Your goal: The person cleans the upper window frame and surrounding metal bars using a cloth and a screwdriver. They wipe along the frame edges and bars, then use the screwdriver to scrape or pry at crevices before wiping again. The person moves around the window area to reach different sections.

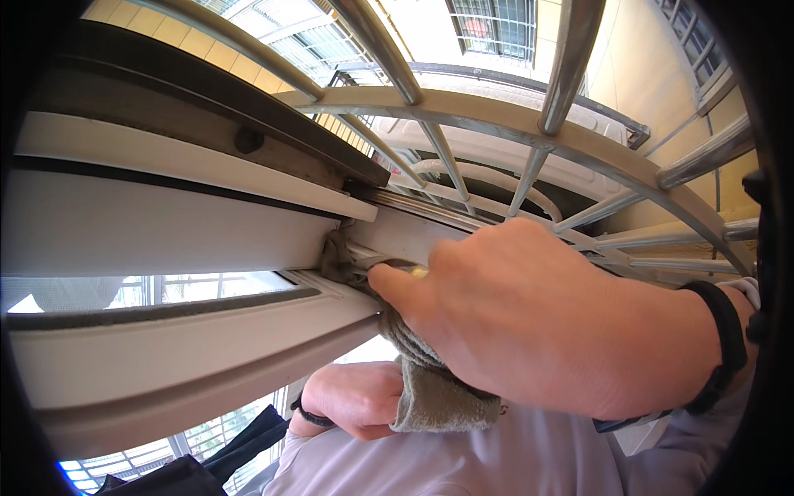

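Note:
A grey-green terry cloth point(443, 397) hangs below the window track. My right hand point(521, 310) is closed around a narrow tool point(403, 266), of which only a metallic piece and a yellow spot show between the fingers. At the corner of the white window frame point(248, 335), a bunched, dirty part of the cloth point(338, 255) lies in front of the tool's tip. Lower down and closer to my body, my left hand point(356, 397) grips the hanging edge of the cloth. My right palm and most of the tool are hidden.
Metal security bars point(558, 133) curve close above and beyond my right hand. A sliding sash point(155, 229) and a dark upper rail point(236, 111) border the track on the left. Outside the bars sits a white outdoor unit point(527, 133). Dark fabric point(248, 443) hangs at lower left.

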`<state>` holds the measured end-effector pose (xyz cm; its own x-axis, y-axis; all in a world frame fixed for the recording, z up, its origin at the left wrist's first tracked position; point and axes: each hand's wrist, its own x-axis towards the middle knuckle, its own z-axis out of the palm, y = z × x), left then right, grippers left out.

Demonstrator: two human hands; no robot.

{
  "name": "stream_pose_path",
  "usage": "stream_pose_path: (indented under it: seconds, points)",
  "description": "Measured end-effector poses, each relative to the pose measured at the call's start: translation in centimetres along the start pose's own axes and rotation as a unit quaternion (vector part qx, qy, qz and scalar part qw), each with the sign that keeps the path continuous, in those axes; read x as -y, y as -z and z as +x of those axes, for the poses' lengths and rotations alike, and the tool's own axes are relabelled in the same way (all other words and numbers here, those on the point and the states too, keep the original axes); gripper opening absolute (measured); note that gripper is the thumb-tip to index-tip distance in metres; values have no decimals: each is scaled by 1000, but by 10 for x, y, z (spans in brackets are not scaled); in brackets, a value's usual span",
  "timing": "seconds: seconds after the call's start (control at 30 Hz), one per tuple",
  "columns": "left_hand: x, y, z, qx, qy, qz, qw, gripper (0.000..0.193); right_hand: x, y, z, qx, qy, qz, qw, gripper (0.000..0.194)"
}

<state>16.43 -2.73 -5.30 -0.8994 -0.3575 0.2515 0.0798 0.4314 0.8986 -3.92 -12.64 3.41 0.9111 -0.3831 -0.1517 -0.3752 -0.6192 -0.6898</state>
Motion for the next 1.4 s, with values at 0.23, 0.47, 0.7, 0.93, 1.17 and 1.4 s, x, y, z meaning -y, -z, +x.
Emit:
stream_pose_path:
  seconds: [0.23, 0.47, 0.7, 0.93, 1.17, 1.4]
  points:
    - [-5, 11, -14, -2, 20, -11, 1000, 45, 15, 0, 2, -47, 25, -153, 987, 25]
    - [-6, 12, -17, -6, 35, -3, 999, 44, 21, -3, 9, -165, 54, -95, 980, 30]
    - [-7, -1, -8, -14, 49, 17, 999, 43, 19, 24, -7, 54, 15, -43, 998, 34]
    - [-7, -2, -10, -29, 65, 30, 997, 42, 24, 20, -33, 95, -25, -144, 985, 41]
    - [-8, 0, -18, -43, 69, 34, 996, 42, 35, 24, -56, 119, -112, -174, 971, 43]
    - [-5, 1, -20, -44, 72, 37, 996, 41, 36, 11, -52, 15, -82, -197, 977, 43]
